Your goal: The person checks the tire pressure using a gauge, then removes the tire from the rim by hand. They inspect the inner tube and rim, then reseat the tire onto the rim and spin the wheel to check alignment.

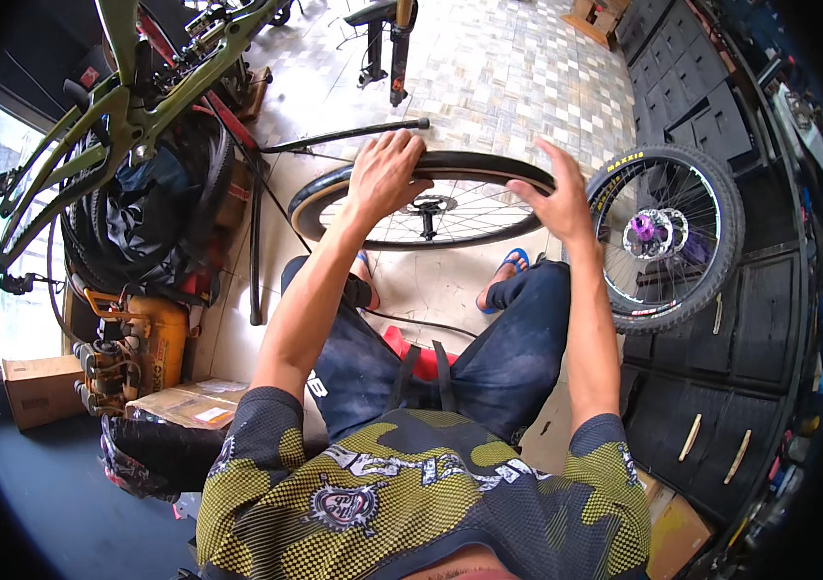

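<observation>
Biggest thing here is the bank of black drawers, out past the right hand and running down that side. Next is an olive-green bike frame, well off to the left of and beyond the left hand. The spoked bicycle wheel is right under both hands, tilted, with a black tyre and a tan strip showing along its left part. Another wheel with a knobby tyre stands just to the right of the right hand, near those drawers. Orange air compressor is way out left of the left hand and closer to the body, with a taped cardboard box nearer still. As for the hands: the left one is curled over the top of the tyre, gripping it, thumb on the inside. The right one is spread wide at the wheel's right end, thumb well apart from the fingers; can't tell if it's actually touching. Smallest is the black hub, between the hands and a bit below them.
</observation>
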Motion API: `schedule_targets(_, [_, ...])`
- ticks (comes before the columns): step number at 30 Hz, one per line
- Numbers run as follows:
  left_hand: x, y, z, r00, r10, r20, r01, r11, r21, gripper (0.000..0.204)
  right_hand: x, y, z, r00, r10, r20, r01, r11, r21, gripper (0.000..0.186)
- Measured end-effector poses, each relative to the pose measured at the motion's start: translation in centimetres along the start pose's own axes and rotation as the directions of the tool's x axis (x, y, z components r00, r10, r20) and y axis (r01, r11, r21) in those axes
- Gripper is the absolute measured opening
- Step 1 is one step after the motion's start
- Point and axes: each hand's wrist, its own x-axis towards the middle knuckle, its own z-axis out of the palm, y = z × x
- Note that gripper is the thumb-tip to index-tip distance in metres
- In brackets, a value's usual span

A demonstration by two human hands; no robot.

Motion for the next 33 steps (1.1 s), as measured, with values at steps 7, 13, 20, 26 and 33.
schedule_targets(7, [-4.7, 1.1, -1.6, 0.992, -0.124, -0.028, 0.119, 0.983, -0.141, 0.054, -1.3, -1.5, 4.7, 0.972, -0.149, 0.181, 0.144, 0.989, 0.04, 0.072])
schedule_targets(13, [-9.5, 2.0, -2.3, 0.99, -0.14, -0.009, 0.135, 0.972, -0.191, 0.057, -5.4, -3.9, 4.8, 0.966, -0.239, 0.103, 0.235, 0.971, 0.05, 0.061])
schedule_targets(20, [-13.5, 0.4, -4.4, 0.971, -0.221, -0.089, 0.144, 0.841, -0.521, 0.101, -9.1, -2.6, 3.1, 0.991, -0.09, 0.103, 0.091, 0.996, 0.003, 0.056])
schedule_targets(26, [-17.5, -4.7, -1.8, 0.922, -0.382, 0.064, 0.376, 0.841, -0.389, 0.083, -8.3, 2.2, 1.5, 1.0, -0.013, 0.016, 0.013, 1.0, 0.013, 0.053])
schedule_targets(33, [-15.8, -5.9, -0.1, 0.844, -0.53, 0.083, 0.495, 0.71, -0.501, 0.046, -7.4, 6.2, -0.9, 0.995, 0.1, 0.016, -0.098, 0.991, -0.087, 0.052])
